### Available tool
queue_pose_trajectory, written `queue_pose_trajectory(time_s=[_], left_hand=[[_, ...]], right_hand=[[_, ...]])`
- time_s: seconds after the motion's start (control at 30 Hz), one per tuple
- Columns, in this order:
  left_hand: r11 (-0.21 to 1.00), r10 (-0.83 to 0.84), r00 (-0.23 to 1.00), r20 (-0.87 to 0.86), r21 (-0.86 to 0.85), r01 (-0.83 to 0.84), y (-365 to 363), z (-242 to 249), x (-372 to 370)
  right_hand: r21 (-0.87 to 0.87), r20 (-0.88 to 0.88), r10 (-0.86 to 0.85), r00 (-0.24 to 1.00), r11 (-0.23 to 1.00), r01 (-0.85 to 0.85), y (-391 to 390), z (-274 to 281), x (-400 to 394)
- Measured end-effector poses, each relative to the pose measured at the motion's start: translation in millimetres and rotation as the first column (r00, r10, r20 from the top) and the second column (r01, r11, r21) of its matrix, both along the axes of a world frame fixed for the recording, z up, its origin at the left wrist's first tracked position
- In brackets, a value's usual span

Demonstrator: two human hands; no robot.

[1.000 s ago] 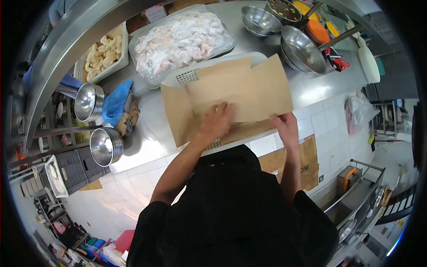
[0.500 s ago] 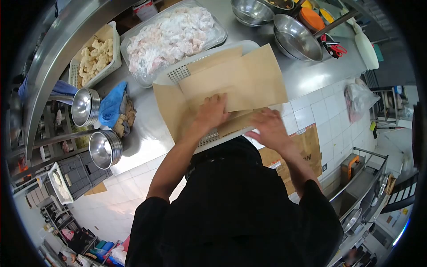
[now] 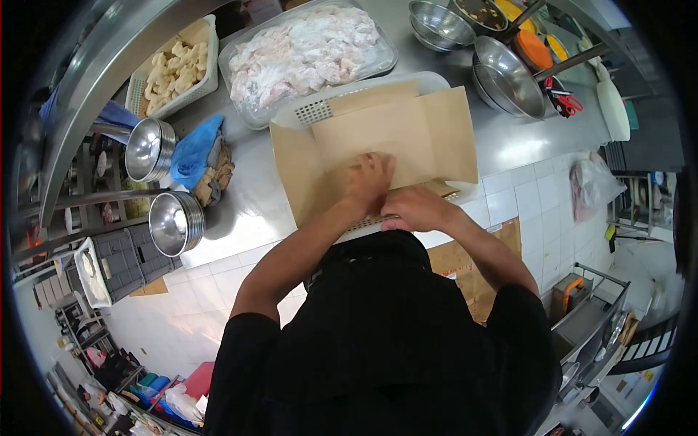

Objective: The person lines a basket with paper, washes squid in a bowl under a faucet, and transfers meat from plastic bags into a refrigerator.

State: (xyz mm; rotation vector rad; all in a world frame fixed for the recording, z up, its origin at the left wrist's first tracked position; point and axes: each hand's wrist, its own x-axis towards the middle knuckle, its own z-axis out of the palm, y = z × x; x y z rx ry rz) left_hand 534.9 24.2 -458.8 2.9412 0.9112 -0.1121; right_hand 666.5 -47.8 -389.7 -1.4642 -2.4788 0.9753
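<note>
A white perforated basket point(image 3: 436, 81) lies at the counter's front edge, lined with brown paper point(image 3: 385, 134) that stands up along its sides. My left hand point(image 3: 368, 178) is inside the basket with its fingers on the paper's bottom. Close beside it, my right hand point(image 3: 414, 209) has its fingers closed at the near rim, where the paper's edge meets the basket. Whether those fingers pinch paper or rim is hidden. Behind the basket is a clear tray point(image 3: 385, 57) of flour-dusted pieces point(image 3: 305, 54).
Left on the steel counter point(image 3: 251, 192) are a basket of pale fried pieces point(image 3: 174, 76), stacked bowls point(image 3: 149, 150), more bowls point(image 3: 174, 223) and a blue cloth point(image 3: 196, 152). Metal strainers point(image 3: 505, 76), an orange lid point(image 3: 533, 49) and red scissors point(image 3: 571, 105) sit at the right. A steel shelf edge point(image 3: 94, 80) crosses the upper left.
My right hand has moved left along the near rim, close to my left hand, and its fingers have closed. The paper's right part has shifted. The whole view has shifted slightly.
</note>
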Motion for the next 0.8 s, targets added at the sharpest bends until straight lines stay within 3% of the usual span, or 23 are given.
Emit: queue_pose_trajectory(time_s=[0.03,0.1,0.13,0.2,0.23,0.3,0.33,0.4,0.57,0.63,0.77,0.8], left_hand=[[1.0,0.004,1.0,0.001,-0.002,-0.004,-1,-3,2],[0.986,0.002,0.999,-0.038,0.169,0.004,-2,-13,7],[0.986,0.007,0.999,-0.038,0.169,0.0,0,-19,7],[0.924,-0.125,0.992,-0.032,0.361,0.128,8,-26,5],[0.924,-0.118,0.992,-0.032,0.362,0.122,9,-29,3],[0.999,-0.044,0.996,0.075,0.036,0.041,14,-13,-1],[0.999,-0.039,0.996,0.075,0.035,0.036,17,-7,-4],[0.965,-0.044,0.991,0.13,-0.25,0.075,24,0,-7],[0.933,0.055,0.991,0.122,-0.361,-0.007,29,9,-11],[0.919,0.09,0.991,0.103,-0.392,-0.043,30,7,-15],[0.957,0.081,0.982,0.168,-0.289,-0.03,23,20,-18],[0.971,0.07,0.983,0.17,-0.236,-0.028,20,24,-18]], right_hand=[[-0.107,0.014,0.017,1.0,0.994,-0.016,5,2,-1],[-0.126,0.043,0.035,0.998,0.992,-0.029,15,-1,-7],[-0.143,0.073,0.053,0.996,0.989,-0.042,18,-2,-9],[-0.15,0.073,0.105,0.992,0.984,-0.093,24,0,-9],[-0.163,0.07,0.15,0.986,0.977,-0.137,25,0,-10],[-0.149,0.04,0.163,0.986,0.976,-0.156,24,3,-5],[-0.137,0.009,0.171,0.985,0.976,-0.168,22,4,-3],[-0.1,-0.006,0.194,0.981,0.976,-0.194,22,6,0],[0.097,-0.047,0.14,0.989,0.986,-0.135,20,11,9],[0.012,0.276,0.169,0.946,0.984,-0.179,20,2,13],[0.048,0.322,0.12,0.939,0.989,-0.143,15,4,21],[0.031,0.305,0.04,0.951,0.998,-0.052,16,16,18]])
